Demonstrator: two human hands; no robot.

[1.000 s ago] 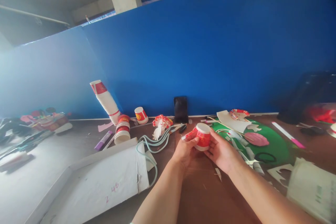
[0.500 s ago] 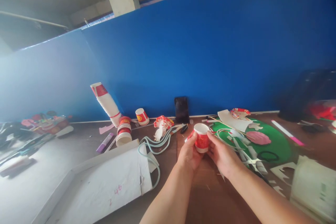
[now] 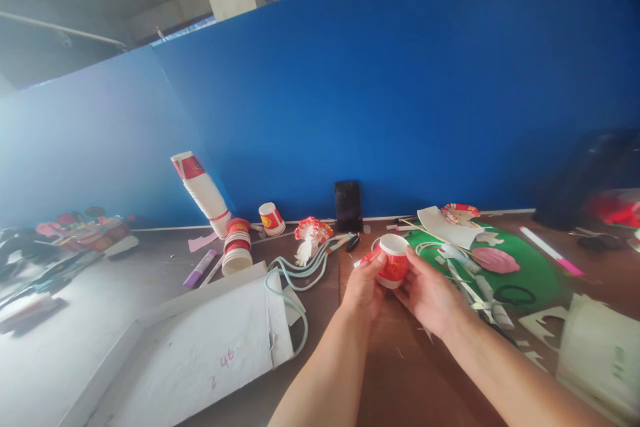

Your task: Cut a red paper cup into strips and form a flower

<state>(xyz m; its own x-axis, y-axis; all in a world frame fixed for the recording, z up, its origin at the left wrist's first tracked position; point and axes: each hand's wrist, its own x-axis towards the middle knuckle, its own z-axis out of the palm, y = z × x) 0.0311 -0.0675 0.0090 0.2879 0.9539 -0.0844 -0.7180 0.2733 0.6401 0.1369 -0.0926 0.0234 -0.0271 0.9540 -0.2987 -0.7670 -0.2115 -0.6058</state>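
A red paper cup (image 3: 395, 271) with a white rim is held above the brown table, tilted slightly. My left hand (image 3: 367, 287) is closed on its left side, the thumb along the wall. From the right my right hand (image 3: 425, 283) also grips it, with its lower fingers partly hidden. A small red-and-white piece (image 3: 364, 259) shows beside my left thumb; I cannot tell if the hand touches it. Beyond the hands lie a cut paper-cup flower (image 3: 313, 233) and a black phone (image 3: 349, 205) leaning on the blue partition.
A white box lid (image 3: 170, 353) and a looped pale cable (image 3: 300, 278) lie left. Leaning cups (image 3: 203, 193) and a single cup (image 3: 271, 219) stand behind. Right are a green sheet (image 3: 537, 273), scissors (image 3: 483, 305), pink paper (image 3: 496, 259) and a marker (image 3: 550, 250).
The cup has tilted and shifted slightly right in the view, with both hands still on it. The whole view has moved a little.
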